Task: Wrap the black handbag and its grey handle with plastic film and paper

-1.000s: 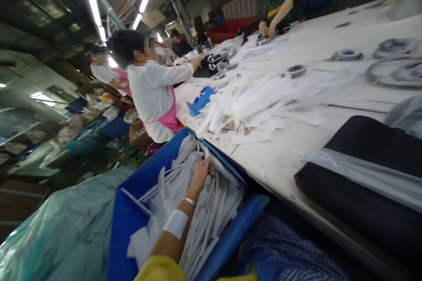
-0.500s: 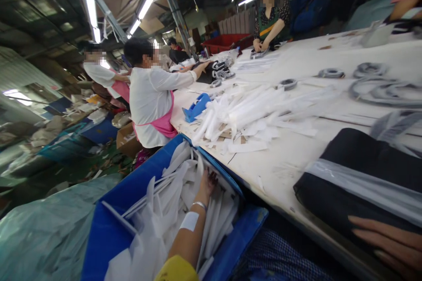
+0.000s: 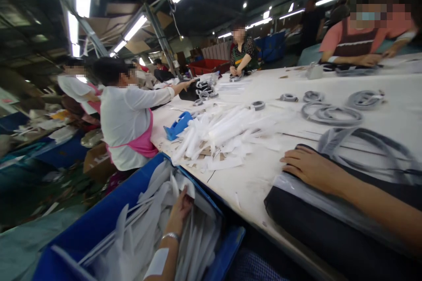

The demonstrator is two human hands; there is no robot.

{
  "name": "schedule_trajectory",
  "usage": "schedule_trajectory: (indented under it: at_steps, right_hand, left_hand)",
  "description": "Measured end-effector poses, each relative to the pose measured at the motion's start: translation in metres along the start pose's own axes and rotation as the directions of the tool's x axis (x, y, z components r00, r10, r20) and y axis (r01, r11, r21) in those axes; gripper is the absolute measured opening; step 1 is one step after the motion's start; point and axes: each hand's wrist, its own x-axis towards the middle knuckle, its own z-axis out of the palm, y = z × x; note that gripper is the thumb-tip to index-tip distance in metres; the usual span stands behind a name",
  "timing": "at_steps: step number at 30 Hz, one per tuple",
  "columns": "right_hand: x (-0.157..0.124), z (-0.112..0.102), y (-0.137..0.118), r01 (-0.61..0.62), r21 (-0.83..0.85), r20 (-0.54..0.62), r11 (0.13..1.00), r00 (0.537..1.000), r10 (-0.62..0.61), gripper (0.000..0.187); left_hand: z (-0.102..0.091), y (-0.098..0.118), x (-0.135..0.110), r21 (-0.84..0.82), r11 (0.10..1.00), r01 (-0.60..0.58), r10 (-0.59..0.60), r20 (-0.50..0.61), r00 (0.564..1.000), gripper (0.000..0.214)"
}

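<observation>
My left hand point(image 3: 181, 211) reaches into a blue bin point(image 3: 107, 218) full of limp white strips point(image 3: 158, 217). Its fingers are closed on the end of one white strip point(image 3: 187, 188) near the bin's table side. On the right, my right hand point(image 3: 305, 167) lies with fingers stretched out over a black folded bundle point(image 3: 305, 215) at the table edge. A band of clear film point(image 3: 293, 184) runs across that bundle, partly beneath the hand and forearm. Just behind the bundle lies a big loose coil of grey tubing point(image 3: 372, 140).
A heap of white strips point(image 3: 224, 129) covers the table point(image 3: 244, 180) beyond the bin, beside a blue tape dispenser point(image 3: 178, 126). Grey coils point(image 3: 331, 113) lie farther back. A person in a pink apron point(image 3: 132, 114) stands left; other people work across the table.
My left hand has closed on a white strip in the bin. The right hand has moved forward across the black bundle. The view has turned right, bringing another person into sight.
</observation>
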Motion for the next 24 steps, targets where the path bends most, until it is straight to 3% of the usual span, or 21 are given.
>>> schedule_trajectory:
  at_steps: [3,7,10,13,17,19,21,24]
  right_hand:
    - [-0.008,0.005,0.008,0.174,-0.067,0.014,0.982,0.985,-0.174,0.032]
    - [-0.005,-0.006,0.011,0.167,-0.089,-0.131,0.982,0.975,-0.177,0.034]
    - [0.0,-0.023,-0.001,0.1,-0.091,-0.177,0.991,0.978,-0.115,0.027]
    - [0.003,-0.037,-0.016,0.039,-0.097,-0.221,0.995,0.973,-0.06,0.021]
    - [0.0,-0.045,-0.027,0.007,-0.069,-0.285,0.998,0.958,-0.026,0.017]
    - [-0.003,-0.046,-0.03,0.016,-0.069,-0.322,0.997,0.946,-0.037,0.015]
    - [-0.004,-0.047,-0.031,0.029,-0.073,-0.342,0.997,0.938,-0.053,0.013]
    - [-0.005,-0.048,-0.032,0.051,-0.066,-0.364,0.996,0.929,-0.072,0.012]
  left_hand:
    - [-0.012,-0.006,-0.049,-0.015,0.999,0.046,-0.046,0.014,0.999,0.034]
    - [-0.023,-0.013,-0.132,-0.034,0.997,0.063,-0.061,0.056,0.997,0.033]
    - [-0.008,0.008,-0.165,-0.046,0.999,-0.013,0.017,0.086,0.996,0.031]
    - [0.049,0.043,-0.161,-0.044,0.991,-0.123,0.128,0.155,0.979,0.033]
    - [0.172,0.079,-0.132,-0.173,0.933,-0.315,0.352,0.258,0.9,0.038]
    - [0.231,0.086,-0.117,-0.288,0.894,-0.344,0.422,0.28,0.862,0.038]
    - [0.278,0.085,-0.106,-0.312,0.896,-0.315,0.42,0.369,0.829,0.041]
    - [0.32,0.073,-0.101,-0.247,0.93,-0.272,0.364,0.512,0.778,0.048]
